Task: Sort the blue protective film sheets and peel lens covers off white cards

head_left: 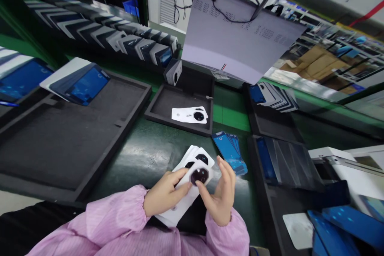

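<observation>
My left hand (pixel 165 195) pinches a white phone back cover (pixel 199 174) with a dark rounded camera window, between thumb and fingers. The cover is tilted close to my body. My right hand (pixel 221 195) is at its camera end, thumb against the window's edge and the other fingers raised and apart. Behind it, several similar white covers (pixel 207 157) lie fanned on the dark green bench. Just beyond my right hand lie several overlapping blue film-covered panels (pixel 228 152).
A black tray (pixel 207 129) ahead holds white covers (pixel 189 115). A larger black tray (pixel 114 144) lies left, with stacked panels (pixel 76 82) at its back. At right, another tray (pixel 274 230) bears dark and blue sheets. A grey metal panel (pixel 237 40) with cables stands behind.
</observation>
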Motion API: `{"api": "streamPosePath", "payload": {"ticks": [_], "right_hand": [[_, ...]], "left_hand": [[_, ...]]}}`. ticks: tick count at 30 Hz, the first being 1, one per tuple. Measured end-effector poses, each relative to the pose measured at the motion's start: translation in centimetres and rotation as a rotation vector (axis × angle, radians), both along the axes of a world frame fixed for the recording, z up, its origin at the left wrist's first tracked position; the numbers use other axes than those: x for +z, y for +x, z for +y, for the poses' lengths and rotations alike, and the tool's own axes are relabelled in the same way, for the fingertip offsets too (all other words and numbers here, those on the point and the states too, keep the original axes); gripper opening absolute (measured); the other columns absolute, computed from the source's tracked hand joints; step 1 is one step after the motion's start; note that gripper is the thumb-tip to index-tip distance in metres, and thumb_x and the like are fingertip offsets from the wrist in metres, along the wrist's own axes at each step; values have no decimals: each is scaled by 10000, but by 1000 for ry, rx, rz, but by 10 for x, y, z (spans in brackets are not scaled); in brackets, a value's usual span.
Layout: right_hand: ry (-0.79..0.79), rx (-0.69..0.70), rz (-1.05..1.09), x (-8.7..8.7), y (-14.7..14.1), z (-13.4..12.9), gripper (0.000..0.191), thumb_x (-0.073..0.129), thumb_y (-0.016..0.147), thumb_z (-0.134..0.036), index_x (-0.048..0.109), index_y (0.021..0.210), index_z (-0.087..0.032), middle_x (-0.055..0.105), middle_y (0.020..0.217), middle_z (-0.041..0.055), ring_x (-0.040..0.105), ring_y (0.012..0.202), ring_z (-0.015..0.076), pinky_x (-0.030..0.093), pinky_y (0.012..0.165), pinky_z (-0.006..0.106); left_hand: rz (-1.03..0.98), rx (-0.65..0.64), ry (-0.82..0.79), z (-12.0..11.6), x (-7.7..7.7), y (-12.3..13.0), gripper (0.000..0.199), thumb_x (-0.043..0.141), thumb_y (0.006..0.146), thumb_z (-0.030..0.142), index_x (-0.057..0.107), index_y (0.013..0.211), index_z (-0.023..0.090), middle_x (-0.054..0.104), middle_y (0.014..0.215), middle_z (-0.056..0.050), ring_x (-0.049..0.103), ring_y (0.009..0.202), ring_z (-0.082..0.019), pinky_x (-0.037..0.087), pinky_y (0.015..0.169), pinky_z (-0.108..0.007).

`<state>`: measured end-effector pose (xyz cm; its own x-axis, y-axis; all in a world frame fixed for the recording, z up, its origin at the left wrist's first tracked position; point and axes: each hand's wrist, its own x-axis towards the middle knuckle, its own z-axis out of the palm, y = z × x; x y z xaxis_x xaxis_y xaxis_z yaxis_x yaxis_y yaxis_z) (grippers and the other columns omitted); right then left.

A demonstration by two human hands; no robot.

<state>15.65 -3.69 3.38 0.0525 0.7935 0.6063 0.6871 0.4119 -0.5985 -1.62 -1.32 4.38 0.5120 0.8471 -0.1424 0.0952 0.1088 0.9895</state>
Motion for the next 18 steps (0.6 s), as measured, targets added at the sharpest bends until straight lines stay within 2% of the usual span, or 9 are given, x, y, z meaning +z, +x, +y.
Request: {"api": "streamPosePath", "payload": {"ticks": [2, 4, 6, 7, 9, 11, 13, 16, 18], "right_hand": [[-265, 111, -68, 8, 7, -2, 696, 723, 702, -247, 409, 1321, -192, 538, 1263, 142, 536, 1147, 295, 487, 911, 450], [-445, 235, -99, 14, 10, 0, 560, 722, 703, -243, 511, 1221, -209, 657, 1082, 82, 643, 962, 242, 544, 796, 352], [-517, 272, -117, 14, 12, 6, 373, 705, 716, -225, 593, 1071, -213, 690, 901, 31, 669, 808, 198, 548, 715, 305], [-524, 255, -149, 12, 13, 11, 310, 702, 717, -222, 610, 1012, -210, 680, 878, 29, 660, 808, 197, 541, 728, 315], [-486, 166, -245, 5, 17, 24, 292, 725, 690, -248, 616, 957, -203, 635, 1000, 72, 611, 963, 244, 505, 829, 398], [-455, 91, -316, -5, 24, 39, 430, 770, 627, -308, 600, 1006, -196, 546, 1177, 124, 507, 1139, 306, 439, 920, 487], [-502, 104, -313, -17, 30, 54, 661, 800, 560, -370, 543, 1138, -176, 490, 1250, 159, 462, 1194, 323, 413, 949, 504], [-629, 159, -247, -26, 37, 71, 949, 818, 478, -432, 427, 1287, -125, 513, 1226, 183, 503, 1152, 323, 423, 937, 483], [-747, 163, -177, -23, 38, 78, 965, 830, 434, -439, 455, 1265, -121, 549, 1193, 170, 527, 1118, 325, 424, 928, 471]], "left_hand": [[77, -75, 92, -6, 2, -1, 232, 473, 866, 294, 644, 1001, 217, 645, 695, -5, 605, 624, -166, 482, 612, -271], [104, -84, 153, -13, 0, -3, 282, 450, 878, 298, 621, 1094, 239, 691, 858, -32, 648, 746, -198, 507, 713, -313], [165, -44, 230, -21, -8, -10, 349, 454, 879, 322, 549, 1207, 252, 669, 1072, -62, 632, 956, -240, 483, 866, -373], [220, -12, 287, -24, -15, -14, 408, 479, 867, 340, 495, 1265, 252, 620, 1188, -80, 578, 1083, -265, 442, 943, -408], [375, 38, 405, -31, -30, -23, 612, 555, 819, 369, 339, 1379, 250, 449, 1392, -108, 382, 1290, -312, 329, 1049, -484], [526, 44, 491, -39, -47, -31, 906, 648, 737, 397, 114, 1451, 237, 275, 1492, -142, 214, 1367, -349, 257, 1076, -547], [645, -3, 571, -45, -63, -35, 1138, 721, 644, 447, -42, 1455, 210, 190, 1511, -190, 142, 1376, -385, 212, 1075, -595], [729, -88, 691, -52, -78, -35, 1182, 706, 644, 510, -112, 1443, 210, 192, 1505, -209, 124, 1374, -396, 193, 1066, -618], [743, -100, 726, -54, -81, -34, 1122, 659, 701, 512, -135, 1438, 219, 217, 1499, -206, 125, 1376, -385, 204, 1060, -618]]}}
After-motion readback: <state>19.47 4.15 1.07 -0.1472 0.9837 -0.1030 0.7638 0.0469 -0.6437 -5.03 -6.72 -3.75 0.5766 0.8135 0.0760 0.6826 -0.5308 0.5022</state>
